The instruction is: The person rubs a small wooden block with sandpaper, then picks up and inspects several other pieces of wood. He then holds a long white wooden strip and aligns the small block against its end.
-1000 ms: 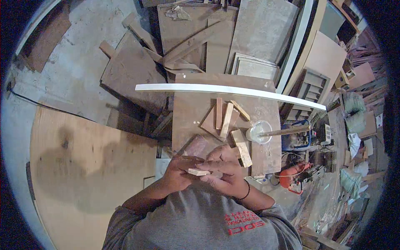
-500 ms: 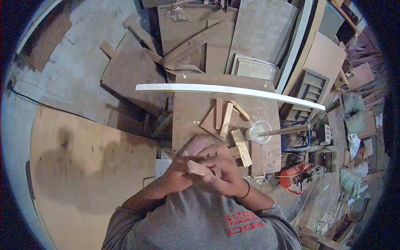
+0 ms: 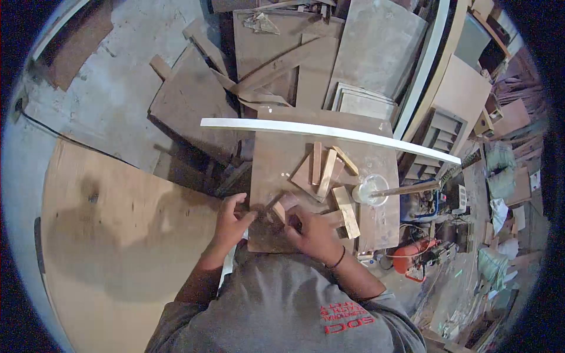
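My right hand (image 3: 316,234) is closed on a small wooden block (image 3: 279,210), held over the near edge of the work table (image 3: 268,162). My left hand (image 3: 231,225) is off to the left of the block, fingers apart and holding nothing. Just behind the block lies a flat pinkish piece (image 3: 289,200), partly hidden by it and my right hand. Beyond my right hand rest several wood strips, among them a pale strip (image 3: 326,172) and a reddish strip (image 3: 316,163), lying over a flat brown board (image 3: 303,178). A wider wood block (image 3: 346,212) lies to the right.
A round tub (image 3: 372,189) with a stick (image 3: 406,189) across it stands at the table's right. A long white strip (image 3: 329,134) spans the table's far side. A plywood sheet (image 3: 118,247) lies left; a red tank (image 3: 412,253) sits on the floor at right.
My hands have moved apart and forward from my chest. The left hand has let go of the wooden block, which is now lower over the table in my right hand.
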Demonstrator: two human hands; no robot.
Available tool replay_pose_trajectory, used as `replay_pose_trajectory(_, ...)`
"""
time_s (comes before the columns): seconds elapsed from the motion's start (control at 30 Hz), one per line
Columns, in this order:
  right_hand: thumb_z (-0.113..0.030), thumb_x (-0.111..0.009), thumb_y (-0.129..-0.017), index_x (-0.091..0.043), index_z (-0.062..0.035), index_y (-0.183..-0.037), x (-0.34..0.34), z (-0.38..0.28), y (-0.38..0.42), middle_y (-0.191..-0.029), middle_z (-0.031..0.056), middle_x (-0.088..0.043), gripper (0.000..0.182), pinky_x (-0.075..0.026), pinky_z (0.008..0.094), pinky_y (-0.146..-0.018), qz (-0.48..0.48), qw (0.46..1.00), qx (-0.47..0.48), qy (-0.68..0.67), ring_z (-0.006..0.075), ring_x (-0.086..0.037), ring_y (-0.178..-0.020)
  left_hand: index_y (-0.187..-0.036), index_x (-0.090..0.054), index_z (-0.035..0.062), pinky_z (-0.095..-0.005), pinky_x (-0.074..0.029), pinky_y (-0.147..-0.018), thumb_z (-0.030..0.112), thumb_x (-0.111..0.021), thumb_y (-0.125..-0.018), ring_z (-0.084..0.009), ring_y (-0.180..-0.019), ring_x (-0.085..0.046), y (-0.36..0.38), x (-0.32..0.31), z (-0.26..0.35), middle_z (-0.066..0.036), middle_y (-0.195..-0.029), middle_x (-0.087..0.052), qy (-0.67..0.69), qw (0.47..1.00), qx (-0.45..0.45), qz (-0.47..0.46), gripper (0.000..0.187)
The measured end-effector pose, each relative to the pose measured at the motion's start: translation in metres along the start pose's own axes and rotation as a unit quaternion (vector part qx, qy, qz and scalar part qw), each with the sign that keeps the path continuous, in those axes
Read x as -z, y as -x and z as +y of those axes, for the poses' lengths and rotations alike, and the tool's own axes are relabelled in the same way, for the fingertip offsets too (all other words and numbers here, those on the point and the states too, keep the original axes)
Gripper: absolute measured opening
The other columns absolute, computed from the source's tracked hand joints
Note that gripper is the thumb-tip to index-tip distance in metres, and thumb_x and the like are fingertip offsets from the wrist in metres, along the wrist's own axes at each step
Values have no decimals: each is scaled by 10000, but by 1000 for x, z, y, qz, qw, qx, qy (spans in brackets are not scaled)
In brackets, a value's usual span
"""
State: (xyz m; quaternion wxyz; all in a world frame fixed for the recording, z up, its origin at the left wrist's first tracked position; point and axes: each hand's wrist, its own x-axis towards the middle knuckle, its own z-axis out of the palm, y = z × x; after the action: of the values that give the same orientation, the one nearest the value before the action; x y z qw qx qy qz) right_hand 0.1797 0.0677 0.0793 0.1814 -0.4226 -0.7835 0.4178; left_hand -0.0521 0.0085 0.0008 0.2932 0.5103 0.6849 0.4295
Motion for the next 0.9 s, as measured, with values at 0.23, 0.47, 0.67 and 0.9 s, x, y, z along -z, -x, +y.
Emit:
replay_pose_trajectory(0.23, -120, -606, -794, -543, 12, -976, 7, -5, 1, -731, 176, -606, 233, -466, 415, -629, 35, 999, 5, -12, 315, -605, -653, -1152, -602, 15, -454, -468, -922, 260, -778, -775, -386, -1080, -572, -3, -4, 49, -185, -1125, -613, -141, 982, -120, -48, 482)
replay_pose_trajectory(0.47, -175, -627, -830, -646, -36, -1077, 3, 1, 5, -910, 208, -679, 284, -524, 445, -727, 101, 993, 0, 68, 370, -667, -829, -1196, -587, 15, -451, -486, -902, 163, -714, -800, -393, -1045, -602, -6, -23, 43, -206, -1108, -637, -139, 973, -139, -120, 442)
replay_pose_trajectory(0.67, -183, -620, -909, -651, -10, -1060, 4, -2, 10, -916, 208, -679, 232, -520, 408, -707, 69, 993, -3, 95, 358, -677, -821, -1229, -570, 0, -377, -524, -815, 54, -687, -779, -245, -948, -634, -17, -11, 47, -156, -1061, -647, -51, 973, 80, -209, 469)
replay_pose_trajectory(0.9, -310, -599, -971, -630, -13, -1110, -21, 21, 16, -938, 195, -677, 330, -503, 389, -786, 146, 971, -74, -175, 295, -659, -864, -1262, -528, -2, -360, -507, -876, 44, -694, -777, -190, -1006, -615, -13, 5, 56, -80, -1117, -627, 318, 890, 163, -284, 514)
